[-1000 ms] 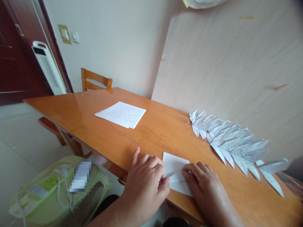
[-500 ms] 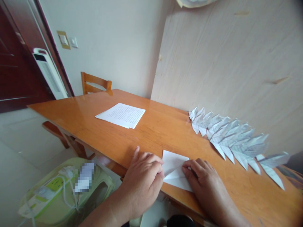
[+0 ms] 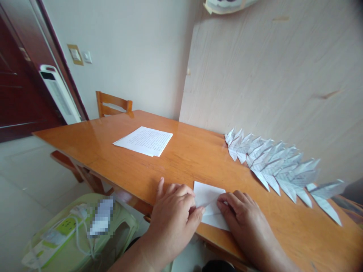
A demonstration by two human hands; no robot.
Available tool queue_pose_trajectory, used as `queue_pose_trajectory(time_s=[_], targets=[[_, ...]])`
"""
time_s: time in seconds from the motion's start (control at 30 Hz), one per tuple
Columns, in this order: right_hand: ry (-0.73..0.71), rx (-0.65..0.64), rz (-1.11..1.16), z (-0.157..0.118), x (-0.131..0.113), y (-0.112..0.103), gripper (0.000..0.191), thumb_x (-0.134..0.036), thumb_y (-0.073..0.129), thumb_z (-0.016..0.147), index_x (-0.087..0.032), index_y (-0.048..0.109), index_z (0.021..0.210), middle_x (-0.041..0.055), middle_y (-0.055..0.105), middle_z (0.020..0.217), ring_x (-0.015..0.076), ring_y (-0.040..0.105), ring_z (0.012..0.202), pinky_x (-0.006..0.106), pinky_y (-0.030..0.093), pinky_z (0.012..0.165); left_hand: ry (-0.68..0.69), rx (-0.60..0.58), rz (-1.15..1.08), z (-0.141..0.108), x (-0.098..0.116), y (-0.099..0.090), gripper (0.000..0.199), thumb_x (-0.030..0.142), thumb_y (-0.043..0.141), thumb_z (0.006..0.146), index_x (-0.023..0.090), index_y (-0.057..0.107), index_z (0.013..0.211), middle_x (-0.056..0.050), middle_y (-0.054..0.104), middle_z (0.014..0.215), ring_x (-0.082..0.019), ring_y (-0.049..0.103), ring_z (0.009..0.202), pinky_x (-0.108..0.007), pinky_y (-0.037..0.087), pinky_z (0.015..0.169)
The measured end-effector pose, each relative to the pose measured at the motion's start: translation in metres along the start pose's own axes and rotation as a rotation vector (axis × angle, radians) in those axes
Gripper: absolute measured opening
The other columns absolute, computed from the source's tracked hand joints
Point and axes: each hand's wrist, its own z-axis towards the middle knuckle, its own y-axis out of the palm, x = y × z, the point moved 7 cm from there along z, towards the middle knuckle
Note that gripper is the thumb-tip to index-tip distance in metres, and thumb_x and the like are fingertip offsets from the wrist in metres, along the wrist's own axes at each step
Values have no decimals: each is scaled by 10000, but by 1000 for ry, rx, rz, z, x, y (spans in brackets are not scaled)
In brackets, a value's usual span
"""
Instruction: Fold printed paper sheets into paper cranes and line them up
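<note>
A folded sheet of white paper point(image 3: 208, 192) lies by the table's near edge between my two hands. A slanting crease or flap edge runs across it. My left hand point(image 3: 176, 213) is at its left side, fingers curled at the edge and thumb resting on the crease; the little finger sticks out to the left. At the opposite side, my right hand point(image 3: 241, 213) has thumb and fingertips closed together on the paper. To the right, a long row of folded paper pieces point(image 3: 272, 160) with writing on them stands on the table, overlapping one another with pointed tips.
A stack of written sheets point(image 3: 144, 140) rests farther back on the wooden table point(image 3: 193, 158). Beyond the table stands a wooden chair point(image 3: 113, 104). On the lower left, a pale green stool point(image 3: 124, 226) carries a power strip point(image 3: 56, 238) and cables. A wooden board point(image 3: 255, 75) rises behind.
My left thumb has moved right onto the crease of the paper. My right hand keeps its grip on the paper. The view has shifted slightly.
</note>
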Motion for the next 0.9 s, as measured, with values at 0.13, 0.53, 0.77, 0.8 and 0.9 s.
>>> queue_pose_trajectory(time_s=[0.13,0.53,0.77,0.8,0.9], targets=[[-2,-5,10,0,3,2,202,-346,480,997,-265,640,905,39,625,861,232,566,812,367,413,744,-1,2,8,0,-1,1,277,340,644,895,205,565,666,20,653,908,-212,540,935,-617,60,1154],[-10,14,-8,0,1,0,205,-341,481,991,-266,641,887,40,627,842,230,575,796,358,418,724,6,-1,29,0,-2,3,217,273,673,852,214,546,686,31,637,920,-214,534,952,-595,53,1154],[-20,19,-11,0,1,-1,215,-338,472,993,-271,653,897,46,632,848,230,576,792,360,417,727,-6,-8,46,-1,-3,1,151,239,637,855,222,513,769,38,620,911,-204,531,944,-574,118,1147],[-19,17,-11,0,1,0,215,-340,472,994,-271,653,902,46,632,850,230,576,794,361,417,729,-8,-12,46,-1,-3,1,136,233,637,852,226,517,787,40,617,904,-205,530,943,-574,123,1147],[-12,10,-8,0,2,0,210,-347,472,996,-273,650,915,43,629,853,233,573,801,362,416,734,-3,-29,40,0,-2,0,93,233,639,852,252,549,867,43,620,914,-212,530,962,-586,134,1144]])
